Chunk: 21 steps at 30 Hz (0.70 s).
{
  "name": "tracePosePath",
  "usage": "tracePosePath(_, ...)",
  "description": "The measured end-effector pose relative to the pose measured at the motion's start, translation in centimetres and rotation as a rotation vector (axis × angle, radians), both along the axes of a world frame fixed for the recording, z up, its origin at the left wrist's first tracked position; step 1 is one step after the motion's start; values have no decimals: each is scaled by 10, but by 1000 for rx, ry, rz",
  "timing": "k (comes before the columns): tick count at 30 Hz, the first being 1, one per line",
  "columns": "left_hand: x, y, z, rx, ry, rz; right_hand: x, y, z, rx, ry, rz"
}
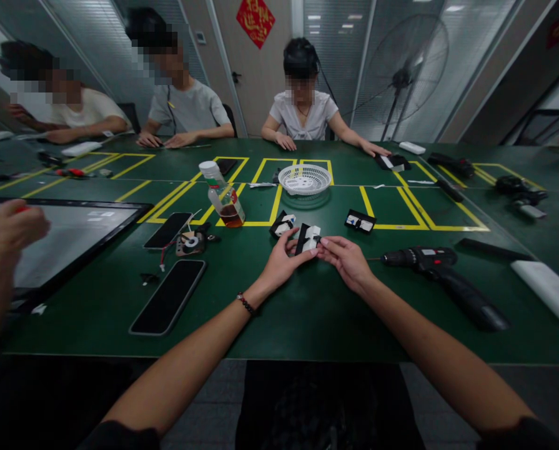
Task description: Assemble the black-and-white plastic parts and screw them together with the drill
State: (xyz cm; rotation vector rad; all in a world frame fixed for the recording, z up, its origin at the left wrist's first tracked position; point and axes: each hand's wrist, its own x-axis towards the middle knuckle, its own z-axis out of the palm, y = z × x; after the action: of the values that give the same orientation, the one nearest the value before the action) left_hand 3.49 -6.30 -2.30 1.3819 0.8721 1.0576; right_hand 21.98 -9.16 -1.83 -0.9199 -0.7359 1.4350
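Both your hands met over the dark green table (307, 312), pinching one small black-and-white plastic part (308, 239) between them. Your left hand (281, 262) gripped its near-left side, your right hand (347, 259) its right end; it lay straight ahead, long axis roughly crosswise.

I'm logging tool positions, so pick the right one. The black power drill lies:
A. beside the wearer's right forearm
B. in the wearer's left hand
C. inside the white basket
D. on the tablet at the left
A: the black power drill lies on the green table, just outside the right hand; the left hand touches the small black-and-white part.
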Motion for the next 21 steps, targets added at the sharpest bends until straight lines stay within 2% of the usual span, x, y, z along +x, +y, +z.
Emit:
tracePosePath(12,1,-2,2,10,27,-17,8,-1,2,105,-181,68)
tracePosePath(21,1,-3,-1,15,25,-28,9,-1,4,138,-270,66)
